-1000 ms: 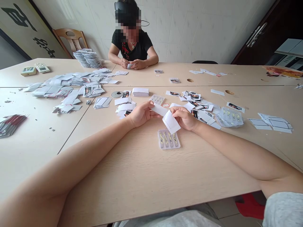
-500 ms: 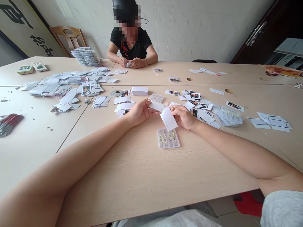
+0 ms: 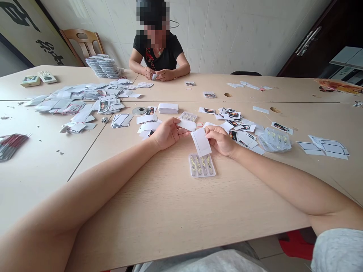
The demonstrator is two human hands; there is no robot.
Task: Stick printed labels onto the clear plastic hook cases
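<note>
Left hand pinches a narrow white paper strip between thumb and fingers, while the right hand holds a white paper card closely, its fingers hiding part of it. Whether strip and card touch is hard to make out. Just below the card, on the pale wood-grain table, lies a clear plastic blister tray of gold-coloured items, too small to identify.

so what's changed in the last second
The white card at the right hand has swung from slanting to nearly upright, and the paper strip at the left hand looks shorter. Neither hand let go. The clear tray stayed where it was.
</note>
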